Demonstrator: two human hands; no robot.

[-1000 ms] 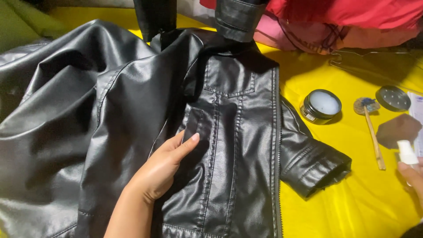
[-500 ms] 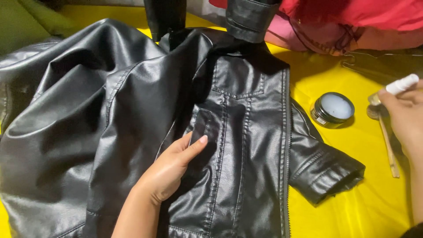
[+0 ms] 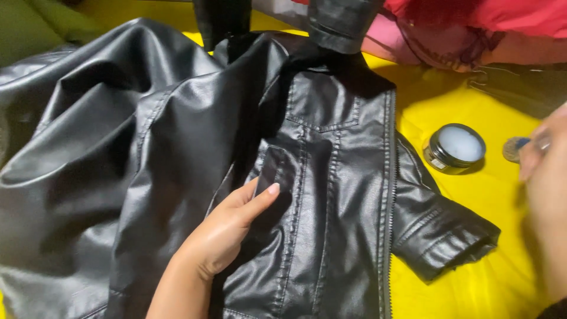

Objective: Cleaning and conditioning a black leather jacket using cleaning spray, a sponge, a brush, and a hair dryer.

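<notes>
Glossy black leather jacket [image 3: 177,159] lies spread front-up on the yellow plastic sheet [image 3: 508,236]. Left hand [image 3: 227,230] rests flat on the chest panel w/ fingers together, pinning the flap, gripping nothing. Right hand [image 3: 546,189] is blurred at the frame edge; can't tell its grip. Judgement: keep the panel taut & flat, press evenly, avoid creasing seams. Small round dark tin [image 3: 455,147], lid off, holds pale whitish paste, near the cuff.
</notes>
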